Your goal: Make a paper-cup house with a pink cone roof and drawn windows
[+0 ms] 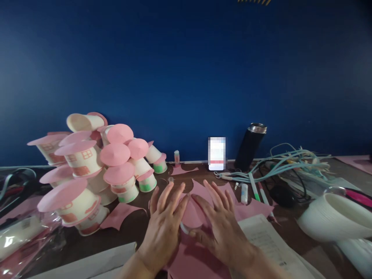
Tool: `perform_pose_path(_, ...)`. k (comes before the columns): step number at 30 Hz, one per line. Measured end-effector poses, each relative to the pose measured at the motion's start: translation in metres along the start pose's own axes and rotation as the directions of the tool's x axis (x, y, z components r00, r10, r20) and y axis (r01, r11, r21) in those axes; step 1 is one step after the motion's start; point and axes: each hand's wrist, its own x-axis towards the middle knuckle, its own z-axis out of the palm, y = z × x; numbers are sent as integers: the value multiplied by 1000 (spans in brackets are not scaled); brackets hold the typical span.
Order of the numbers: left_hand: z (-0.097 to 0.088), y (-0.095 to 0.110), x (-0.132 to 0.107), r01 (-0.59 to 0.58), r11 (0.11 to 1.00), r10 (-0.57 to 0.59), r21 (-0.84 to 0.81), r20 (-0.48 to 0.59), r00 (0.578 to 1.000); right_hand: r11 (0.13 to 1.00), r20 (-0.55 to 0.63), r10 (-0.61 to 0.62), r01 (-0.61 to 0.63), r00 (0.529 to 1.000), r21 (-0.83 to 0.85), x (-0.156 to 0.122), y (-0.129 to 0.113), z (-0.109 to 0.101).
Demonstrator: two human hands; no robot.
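Note:
A pink paper cone [193,213] sits between my two hands, over a white rim [185,228] that looks like a paper cup's. My left hand [163,228] lies along the cone's left side, fingers stretched and apart, with the thumb and forefinger touching it. From the right, my right hand [222,224] rests against the cone with its fingers spread. Its thumb reaches along the lower edge by the rim. Most of the cup under the cone is hidden. Beneath and beyond the hands lie pink paper sheets [195,254] and cut scraps [252,208].
At left, a pile of paper-cup houses [84,162] with pink roofs leans together. A phone [216,153] and black flask [250,147] stand by the blue wall. Cables [270,168], stacked white cups [325,219], markers [254,186] and printed papers [267,240] occupy the right.

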Motion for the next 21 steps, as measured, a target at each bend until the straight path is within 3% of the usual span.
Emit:
perform_pose_path(14, 0, 1, 0, -34, 999, 35, 31, -31, 999, 999, 3, -36, 36, 999, -19, -2, -5, 1)
perform_pose_path(21, -5, 4, -5, -67, 996, 70, 60, -50, 996, 963, -102, -232, 214, 967, -163, -20, -8, 2)
